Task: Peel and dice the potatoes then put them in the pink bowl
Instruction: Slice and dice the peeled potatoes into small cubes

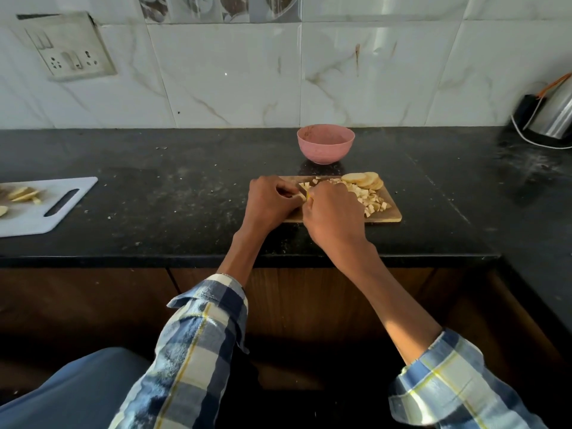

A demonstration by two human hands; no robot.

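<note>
Both my hands sit together over the left part of the wood board (390,215). R hand (332,212) has fingers curled round something w/ a yellow edge showing at the thumb side; looks like a knife handle, but the blade is hidden, so I can't confirm what it grips. L hand (270,202) has fingers curled down onto the board, tips pressed at a pale potato bit (301,196) just beside the R hand; whether it pinches that bit or only steadies it I can't tell.

Just right of the hands, diced potato (373,202) lies in a loose heap across the board's middle and right side. At the board's far right corner, round slices (365,180) lie stacked and overlapping, touching the dice heap.

Pink bowl (325,144) stands upright on the desk (185,193) just beyond the board, near the wall. Inside wall shows specks; contents not visible from this angle.

Further out, left: white board (46,209) w/ a handle slot, carrying a few more slices (23,193) at its left end, well apart from the work area. Far right, by the wall: steel kettle (554,113) w/ a white cord. Wall left: switch plate (69,46) on marble-look tile. Checked sleeves rolled at both forearms.
</note>
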